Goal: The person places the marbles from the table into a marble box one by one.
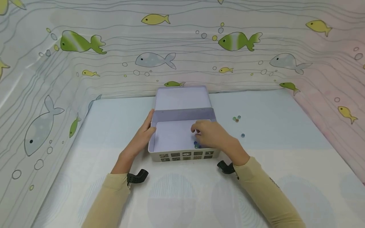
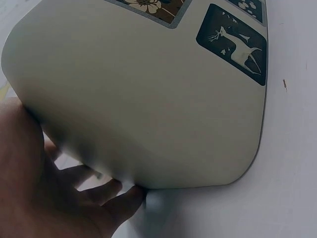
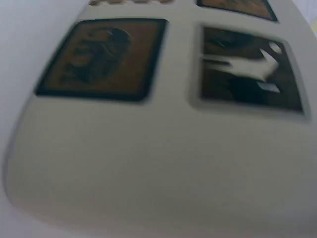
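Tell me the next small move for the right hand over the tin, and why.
Probably draw the right hand out of the open tin toward the loose marbles on the table: some marbles already lie inside beneath it, and the left hand steadies the tin's side.

Bright even light, soft shadows, right wrist view blurred, close-ups distorted
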A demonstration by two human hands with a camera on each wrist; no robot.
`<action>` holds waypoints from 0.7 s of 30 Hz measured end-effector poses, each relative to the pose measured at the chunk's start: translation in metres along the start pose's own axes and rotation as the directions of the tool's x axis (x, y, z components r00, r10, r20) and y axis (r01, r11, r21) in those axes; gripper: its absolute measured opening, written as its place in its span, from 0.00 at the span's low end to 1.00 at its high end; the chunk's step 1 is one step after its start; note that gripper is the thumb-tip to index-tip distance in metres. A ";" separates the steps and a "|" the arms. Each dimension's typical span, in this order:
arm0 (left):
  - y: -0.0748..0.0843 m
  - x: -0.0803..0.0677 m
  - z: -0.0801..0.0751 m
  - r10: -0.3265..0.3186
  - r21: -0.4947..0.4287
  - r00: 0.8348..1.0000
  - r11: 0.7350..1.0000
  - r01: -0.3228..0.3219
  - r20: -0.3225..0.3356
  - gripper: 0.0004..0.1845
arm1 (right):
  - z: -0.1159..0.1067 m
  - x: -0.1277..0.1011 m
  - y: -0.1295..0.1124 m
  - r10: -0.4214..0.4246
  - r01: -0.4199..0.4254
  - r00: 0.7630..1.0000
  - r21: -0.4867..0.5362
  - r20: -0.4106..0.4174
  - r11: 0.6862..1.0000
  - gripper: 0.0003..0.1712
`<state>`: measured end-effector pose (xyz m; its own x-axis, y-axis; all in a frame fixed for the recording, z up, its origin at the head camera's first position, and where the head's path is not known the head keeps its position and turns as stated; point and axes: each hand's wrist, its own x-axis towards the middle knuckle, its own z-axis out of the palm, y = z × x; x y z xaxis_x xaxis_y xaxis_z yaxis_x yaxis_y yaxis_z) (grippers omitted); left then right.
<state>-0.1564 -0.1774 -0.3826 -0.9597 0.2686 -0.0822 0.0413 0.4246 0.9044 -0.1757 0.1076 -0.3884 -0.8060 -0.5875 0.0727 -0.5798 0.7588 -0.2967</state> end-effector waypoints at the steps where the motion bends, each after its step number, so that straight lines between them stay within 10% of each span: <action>1: 0.000 0.000 0.000 0.000 0.002 1.000 1.000 0.000 -0.001 0.39 | -0.002 0.000 0.003 0.005 -0.005 1.000 -0.001 -0.023 1.000 0.12; 21: 0.002 -0.002 -0.003 -0.010 0.032 1.000 0.999 0.010 0.019 0.36 | -0.050 -0.033 0.090 0.317 -0.287 0.939 0.204 -0.131 0.936 0.15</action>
<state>-0.1549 -0.1797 -0.3796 -0.9547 0.2805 -0.0996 0.0407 0.4545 0.8898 -0.2078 0.2094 -0.3695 -0.9564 -0.2748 0.0993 -0.2871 0.8214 -0.4928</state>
